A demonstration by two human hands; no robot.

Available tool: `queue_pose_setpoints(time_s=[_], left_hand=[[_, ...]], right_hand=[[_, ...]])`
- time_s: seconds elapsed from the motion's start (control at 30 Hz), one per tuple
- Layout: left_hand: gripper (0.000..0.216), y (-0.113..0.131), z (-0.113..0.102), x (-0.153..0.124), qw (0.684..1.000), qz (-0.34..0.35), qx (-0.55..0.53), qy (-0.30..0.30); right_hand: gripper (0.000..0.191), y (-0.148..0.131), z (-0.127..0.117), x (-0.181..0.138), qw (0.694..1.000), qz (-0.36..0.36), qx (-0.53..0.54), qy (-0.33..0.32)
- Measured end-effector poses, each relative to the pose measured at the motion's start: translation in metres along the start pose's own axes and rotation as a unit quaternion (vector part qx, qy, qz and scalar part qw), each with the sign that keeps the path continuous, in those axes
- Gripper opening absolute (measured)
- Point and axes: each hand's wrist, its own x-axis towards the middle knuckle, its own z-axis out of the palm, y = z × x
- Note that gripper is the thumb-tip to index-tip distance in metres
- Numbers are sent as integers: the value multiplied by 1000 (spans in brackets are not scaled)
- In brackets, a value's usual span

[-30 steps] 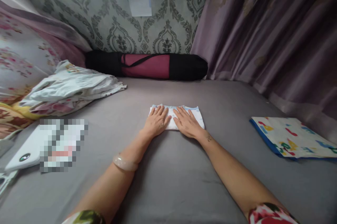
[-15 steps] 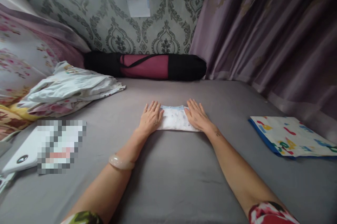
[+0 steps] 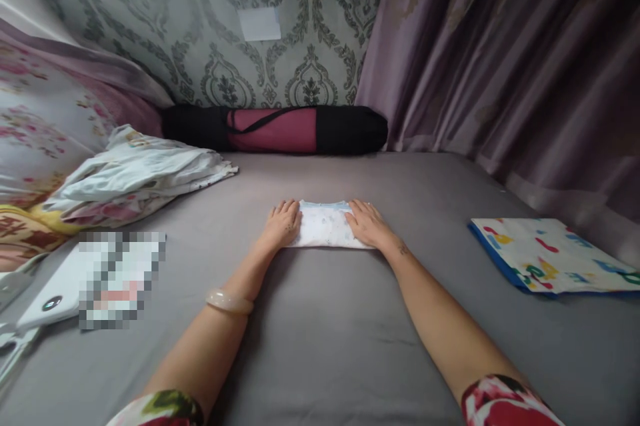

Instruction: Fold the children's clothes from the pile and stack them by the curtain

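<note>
A small white folded cloth point(image 3: 324, 226) with a faint speckled print and a light blue far edge lies flat on the grey bed sheet point(image 3: 325, 333). My left hand point(image 3: 284, 223) rests palm down on its left end, fingers stretched forward. On the right end lies my right hand point(image 3: 367, 221), also flat, with its thumb toward the middle of the cloth. The corners of the cloth under both hands are hidden. A pale bangle point(image 3: 230, 302) circles my left forearm.
A black and maroon roll bag point(image 3: 273, 129) lies along the patterned wall. Crumpled pale fabric point(image 3: 145, 169) is at the left, with a white device point(image 3: 55, 296) and a blurred-out item point(image 3: 123, 283) nearer. To the right lies a folded colourful-print cloth point(image 3: 555, 256), below purple curtains point(image 3: 475, 66).
Both hands have shifted slightly left in view, and their fingers reach less far past the cloth's far edge. The whole view has moved a little. The cloth stays flat beneath the hands.
</note>
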Motion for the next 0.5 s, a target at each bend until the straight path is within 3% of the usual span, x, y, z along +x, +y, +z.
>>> queue_pose_setpoints(time_s=[0.17, 0.33, 0.5], left_hand=[[36, -9, -9, 10, 999, 33, -1, 20], [32, -11, -33, 33, 994, -45, -61, -74], [35, -8, -50, 51, 981, -76, -116, -137]], right_hand=[[43, 3, -12, -2, 1000, 16, 0, 16], [38, 8, -18, -3, 999, 38, -6, 24], [38, 17, -17, 4, 999, 34, 26, 27]])
